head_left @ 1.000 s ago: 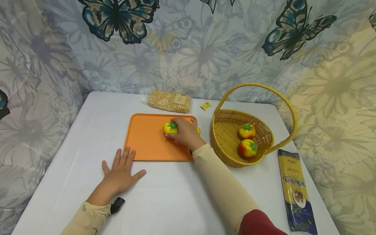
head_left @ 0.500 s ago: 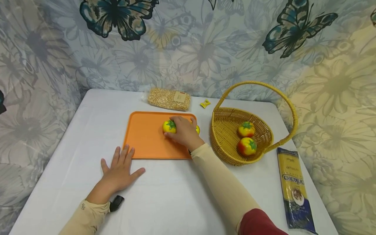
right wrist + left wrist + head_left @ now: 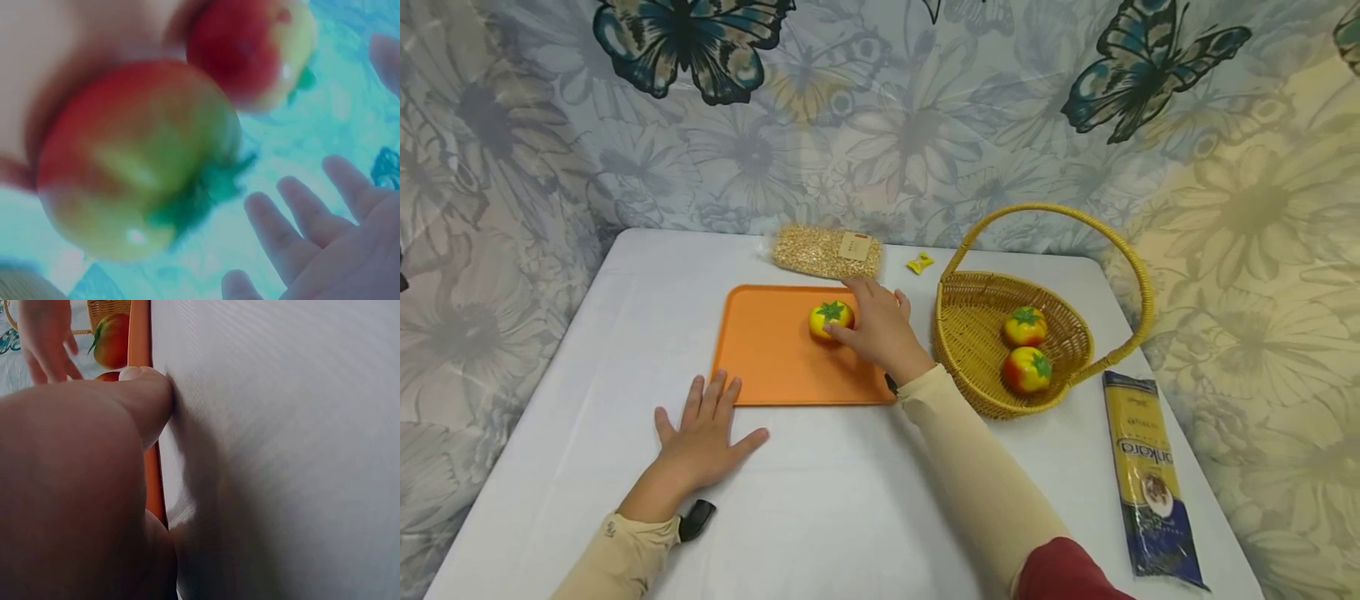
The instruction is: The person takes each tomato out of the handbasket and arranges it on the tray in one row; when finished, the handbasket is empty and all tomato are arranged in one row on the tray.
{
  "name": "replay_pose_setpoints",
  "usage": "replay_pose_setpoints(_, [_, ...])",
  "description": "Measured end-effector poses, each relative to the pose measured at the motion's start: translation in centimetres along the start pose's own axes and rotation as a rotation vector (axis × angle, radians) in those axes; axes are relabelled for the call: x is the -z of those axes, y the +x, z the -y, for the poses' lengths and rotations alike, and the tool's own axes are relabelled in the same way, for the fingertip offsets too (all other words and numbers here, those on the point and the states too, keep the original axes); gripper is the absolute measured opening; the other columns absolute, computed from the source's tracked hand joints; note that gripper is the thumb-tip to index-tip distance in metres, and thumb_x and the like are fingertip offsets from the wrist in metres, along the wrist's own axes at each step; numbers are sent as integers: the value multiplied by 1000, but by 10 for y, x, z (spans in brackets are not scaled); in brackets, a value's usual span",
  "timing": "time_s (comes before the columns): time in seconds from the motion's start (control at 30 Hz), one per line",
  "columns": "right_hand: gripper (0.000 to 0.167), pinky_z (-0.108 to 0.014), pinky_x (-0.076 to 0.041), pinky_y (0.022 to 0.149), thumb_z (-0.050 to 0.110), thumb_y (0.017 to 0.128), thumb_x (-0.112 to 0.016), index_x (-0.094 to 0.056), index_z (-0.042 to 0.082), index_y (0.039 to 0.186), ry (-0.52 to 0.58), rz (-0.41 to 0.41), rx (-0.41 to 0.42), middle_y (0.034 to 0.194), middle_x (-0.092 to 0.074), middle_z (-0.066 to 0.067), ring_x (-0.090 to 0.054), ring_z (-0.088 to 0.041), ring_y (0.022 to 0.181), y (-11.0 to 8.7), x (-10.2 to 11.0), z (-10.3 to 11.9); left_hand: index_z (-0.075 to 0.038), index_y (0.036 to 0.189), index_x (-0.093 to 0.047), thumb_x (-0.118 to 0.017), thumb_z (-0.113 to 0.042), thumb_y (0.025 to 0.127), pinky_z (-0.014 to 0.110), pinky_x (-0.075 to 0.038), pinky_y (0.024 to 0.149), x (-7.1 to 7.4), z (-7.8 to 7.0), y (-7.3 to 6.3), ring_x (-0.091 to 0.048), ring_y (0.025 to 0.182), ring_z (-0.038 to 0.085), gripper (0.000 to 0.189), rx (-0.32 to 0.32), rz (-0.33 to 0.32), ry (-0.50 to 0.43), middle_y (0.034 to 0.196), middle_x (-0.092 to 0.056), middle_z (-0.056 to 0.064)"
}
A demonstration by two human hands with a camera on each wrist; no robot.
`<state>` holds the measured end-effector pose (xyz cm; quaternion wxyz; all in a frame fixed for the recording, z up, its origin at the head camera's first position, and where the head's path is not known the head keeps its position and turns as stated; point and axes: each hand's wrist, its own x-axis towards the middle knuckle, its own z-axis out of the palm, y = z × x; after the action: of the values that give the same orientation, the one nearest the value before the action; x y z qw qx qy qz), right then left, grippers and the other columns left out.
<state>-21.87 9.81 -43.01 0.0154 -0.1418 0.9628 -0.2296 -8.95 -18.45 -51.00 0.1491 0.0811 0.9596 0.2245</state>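
Note:
On the orange tray [image 3: 767, 358] sits a red-and-yellow tomato-like fruit [image 3: 826, 320] with a green leafy top. My right hand [image 3: 883, 332] is over the tray's right part, fingers spread, its thumb by that fruit. The right wrist view has a nearer fruit [image 3: 131, 162] and a second fruit [image 3: 240, 50], both apart from my fingers; from the head, my hand hides the second. My left hand [image 3: 700, 442] rests flat on the table, fingertips at the tray's near left corner. In the left wrist view my left thumb [image 3: 147, 397] lies beside the tray edge.
A wicker basket [image 3: 966, 354] with a tall handle holds two similar fruits [image 3: 1027, 370] right of the tray. A bag of grains [image 3: 820, 252] and a small yellow wrapped candy [image 3: 919, 263] lie behind. A blue-and-yellow pasta packet [image 3: 1153, 483] lies at the right table edge.
My right hand has let go of the fruit on the tray, its fingers opening and shifting slightly right and away. My left hand stays where it was.

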Motion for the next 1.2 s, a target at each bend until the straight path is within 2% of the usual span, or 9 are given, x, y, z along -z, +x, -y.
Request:
replay_pose_setpoints(0.33, [81,-63,-11,123,51,97,-76,-41,18,162,9,-81,-38,167,-39,-5,-37,-27,153,-7,41,-10,-2,169,-13,-53,-72,100,85,18,104,0,-2,-2,15,159,46,106,3,1,6,176,4,22])
replay_pose_setpoints(0.63, [80,-65,-9,122,46,97,-78,-42,15,162,69,-171,-75,164,-44,-8,-40,-30,151,-32,72,-27,-1,169,-13,-51,-76,99,86,18,102,3,-6,-3,15,158,48,109,0,5,8,175,3,25])
replay_pose_setpoints(0.93, [80,-67,-7,122,45,98,-76,-41,14,163,85,-206,-174,164,-45,-11,-41,-35,150,-60,86,-53,-1,169,-14,-54,-72,100,84,21,103,2,-5,-4,16,158,47,107,-11,2,-20,175,3,23])
replay_pose_setpoints(1.2, [77,-73,-2,119,45,100,-74,-42,14,162,75,-233,-266,162,-46,-14,-43,-41,147,-88,96,-84,-3,170,-9,-46,-78,99,84,23,102,-1,1,-4,21,158,44,109,-30,-11,-24,176,8,21])
